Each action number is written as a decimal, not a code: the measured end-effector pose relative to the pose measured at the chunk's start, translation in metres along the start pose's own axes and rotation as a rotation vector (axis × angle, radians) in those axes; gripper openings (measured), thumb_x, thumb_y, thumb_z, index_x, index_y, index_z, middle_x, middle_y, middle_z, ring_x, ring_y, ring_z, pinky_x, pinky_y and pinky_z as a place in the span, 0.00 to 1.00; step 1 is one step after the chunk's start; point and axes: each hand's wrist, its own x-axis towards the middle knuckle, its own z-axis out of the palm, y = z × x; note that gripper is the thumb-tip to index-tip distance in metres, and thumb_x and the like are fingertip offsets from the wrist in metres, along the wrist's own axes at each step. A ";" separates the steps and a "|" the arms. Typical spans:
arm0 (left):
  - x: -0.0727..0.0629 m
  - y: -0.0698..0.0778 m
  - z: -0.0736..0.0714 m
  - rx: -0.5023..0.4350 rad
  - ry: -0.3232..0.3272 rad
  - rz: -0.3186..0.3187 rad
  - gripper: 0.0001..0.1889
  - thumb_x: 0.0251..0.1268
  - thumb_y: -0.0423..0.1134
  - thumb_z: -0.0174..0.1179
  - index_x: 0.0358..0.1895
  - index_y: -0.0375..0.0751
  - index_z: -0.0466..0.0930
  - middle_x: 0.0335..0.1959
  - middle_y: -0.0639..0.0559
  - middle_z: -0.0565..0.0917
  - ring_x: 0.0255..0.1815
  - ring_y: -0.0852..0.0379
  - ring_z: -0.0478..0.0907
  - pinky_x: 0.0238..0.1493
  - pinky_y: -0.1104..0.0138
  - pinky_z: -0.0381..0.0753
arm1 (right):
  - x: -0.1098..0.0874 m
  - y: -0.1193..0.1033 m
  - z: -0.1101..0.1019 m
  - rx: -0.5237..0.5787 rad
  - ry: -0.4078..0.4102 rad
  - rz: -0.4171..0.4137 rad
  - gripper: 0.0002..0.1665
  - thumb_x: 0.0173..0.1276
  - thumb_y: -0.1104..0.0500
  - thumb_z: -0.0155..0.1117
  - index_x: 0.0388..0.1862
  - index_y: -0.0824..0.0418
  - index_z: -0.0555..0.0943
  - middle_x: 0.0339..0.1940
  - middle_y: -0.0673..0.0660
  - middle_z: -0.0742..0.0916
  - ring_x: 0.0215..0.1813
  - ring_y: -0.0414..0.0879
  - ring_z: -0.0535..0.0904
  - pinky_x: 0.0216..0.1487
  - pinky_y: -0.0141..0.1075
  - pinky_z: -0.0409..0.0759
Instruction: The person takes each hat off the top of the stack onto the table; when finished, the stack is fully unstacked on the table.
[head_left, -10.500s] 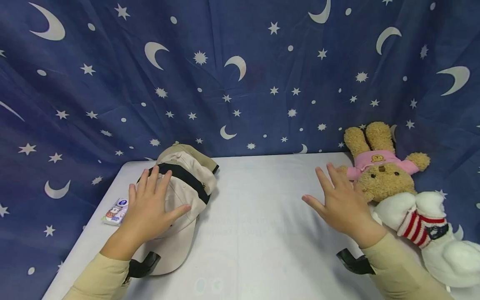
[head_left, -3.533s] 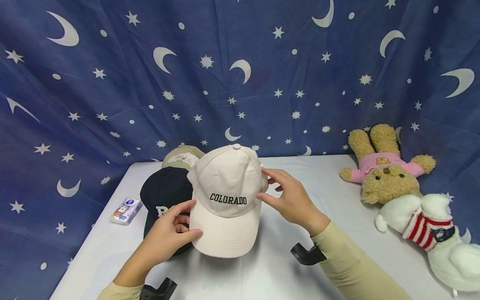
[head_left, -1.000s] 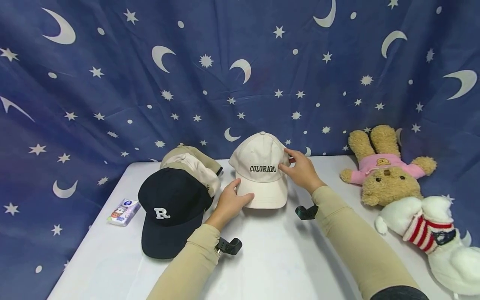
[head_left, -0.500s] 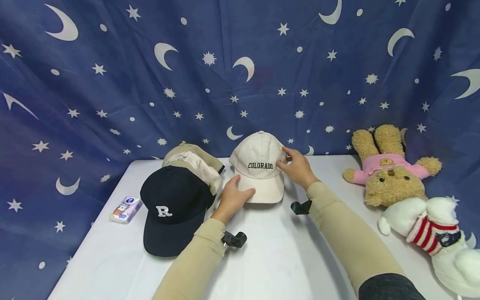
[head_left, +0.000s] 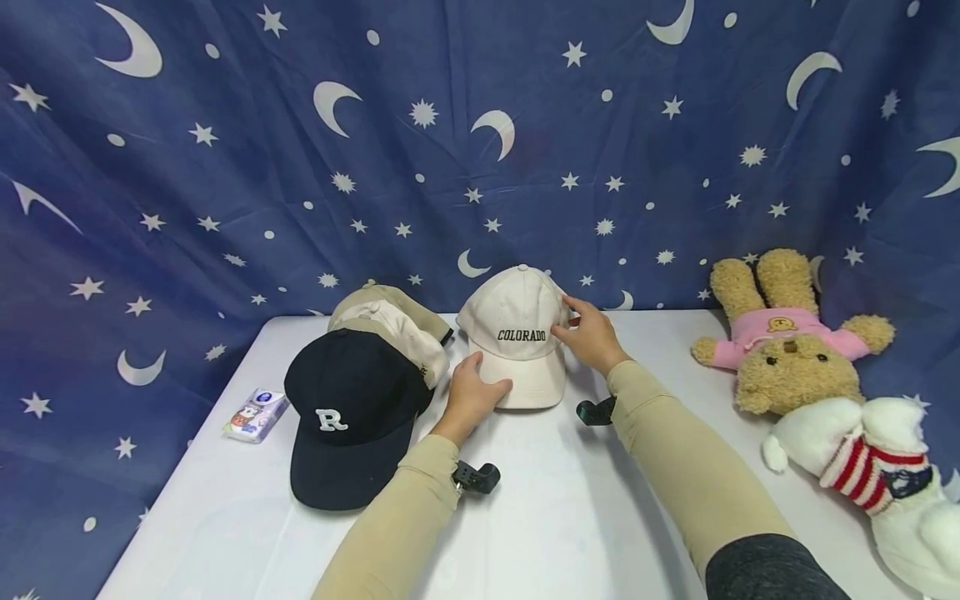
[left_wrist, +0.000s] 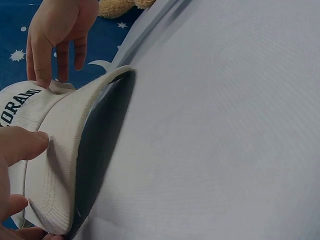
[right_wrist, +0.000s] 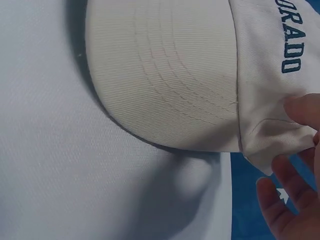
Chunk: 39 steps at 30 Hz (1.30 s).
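A cream baseball cap lettered COLORADO stands crown up near the table's back edge, brim toward me. My left hand pinches the left side of its brim, thumb on top and fingers at the edge, as the left wrist view shows. With thumb and fingers my right hand pinches the right side of the crown. Under the brim lies a dark gap in the left wrist view. To the left, a navy cap with a white R lies over the front of a cream cap and a khaki cap.
A small tissue pack lies left of the caps on the white table. At the right are a teddy bear in a pink top and a white plush toy in a striped knit. A starry curtain hangs behind.
Both hands, spread apart at first, took the COLORADO cap from atop the navy cap and carried it right and back. The navy cap is now uncovered. Over the last second the hands barely moved.
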 end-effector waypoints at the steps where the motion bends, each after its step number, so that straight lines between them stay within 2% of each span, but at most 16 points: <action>1: 0.000 0.000 0.000 0.004 0.002 0.003 0.39 0.55 0.39 0.71 0.69 0.26 0.67 0.67 0.30 0.70 0.70 0.37 0.65 0.70 0.53 0.63 | 0.000 0.000 0.000 0.001 -0.003 0.004 0.41 0.70 0.56 0.65 0.77 0.65 0.62 0.71 0.67 0.71 0.62 0.60 0.75 0.58 0.51 0.76; 15: 0.005 0.000 0.007 0.020 0.016 -0.035 0.38 0.57 0.39 0.71 0.70 0.28 0.67 0.69 0.31 0.68 0.71 0.38 0.63 0.71 0.54 0.62 | -0.001 0.004 0.005 0.039 -0.013 0.035 0.41 0.71 0.57 0.64 0.78 0.64 0.60 0.76 0.66 0.67 0.69 0.61 0.71 0.65 0.52 0.72; 20: 0.007 0.000 0.009 0.007 0.031 -0.057 0.37 0.59 0.40 0.70 0.70 0.30 0.67 0.69 0.31 0.67 0.71 0.37 0.64 0.71 0.54 0.63 | -0.005 0.005 0.005 0.054 -0.010 0.035 0.41 0.70 0.56 0.65 0.78 0.64 0.61 0.76 0.66 0.67 0.67 0.61 0.72 0.64 0.52 0.73; 30: 0.004 0.003 0.005 0.010 0.039 -0.035 0.37 0.60 0.41 0.69 0.70 0.31 0.67 0.69 0.31 0.67 0.70 0.37 0.64 0.70 0.53 0.64 | -0.018 0.000 0.000 0.029 -0.015 0.008 0.42 0.70 0.56 0.66 0.78 0.63 0.61 0.75 0.65 0.69 0.66 0.60 0.74 0.62 0.53 0.74; 39: -0.010 0.011 -0.003 -0.001 0.017 0.029 0.38 0.59 0.41 0.71 0.70 0.31 0.67 0.69 0.33 0.68 0.70 0.38 0.65 0.70 0.52 0.64 | -0.033 -0.011 -0.009 0.002 -0.017 -0.045 0.42 0.69 0.55 0.67 0.78 0.63 0.62 0.74 0.65 0.69 0.65 0.61 0.75 0.62 0.54 0.74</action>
